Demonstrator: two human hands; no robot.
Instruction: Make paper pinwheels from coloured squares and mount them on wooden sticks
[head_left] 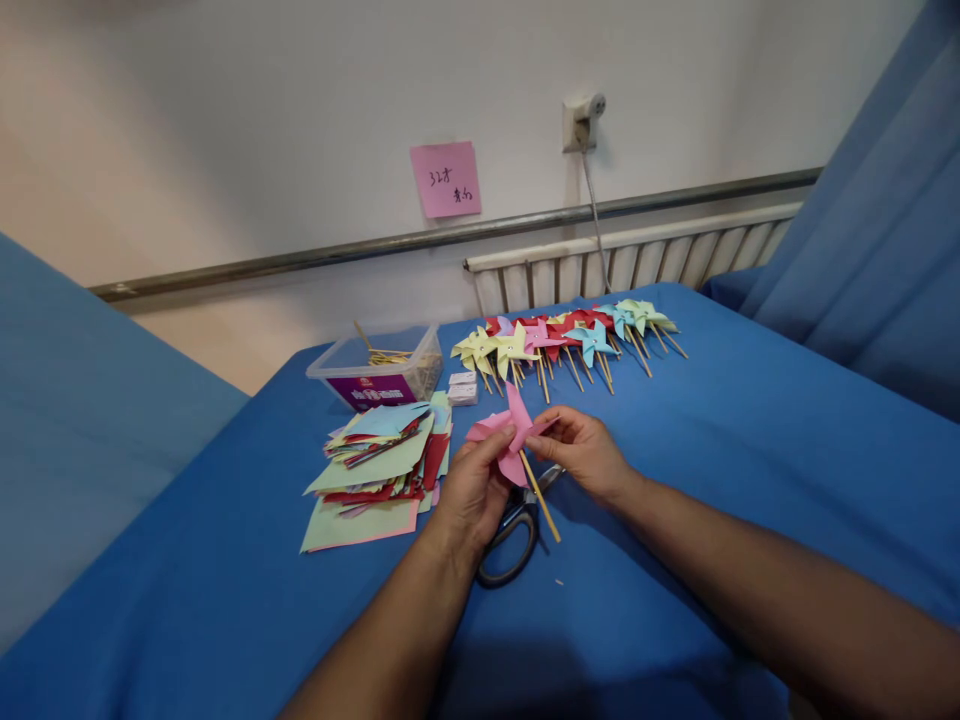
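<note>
Over the middle of the blue-covered table, a pink paper pinwheel (517, 428) on a thin wooden stick (543, 500) is held between both hands. My left hand (480, 485) grips it from the left, thumb on a blade close to the centre. From the right, the thumb and fingers of my right hand (581, 450) pinch another blade's edge. Beneath the hands lies a pair of black-handled scissors (517, 540), partly hidden by the left hand and the pinwheel. The stick slants down to the right, its lower end over the cloth.
Folded coloured paper (375, 480) is stacked at left. Behind it stands a clear plastic box (375, 375) with wooden sticks, beside small white boxes (463, 388). Several finished pinwheels (555, 340) lie along the back. A radiator (645, 255) and blue curtains (885, 230) border the table (712, 480).
</note>
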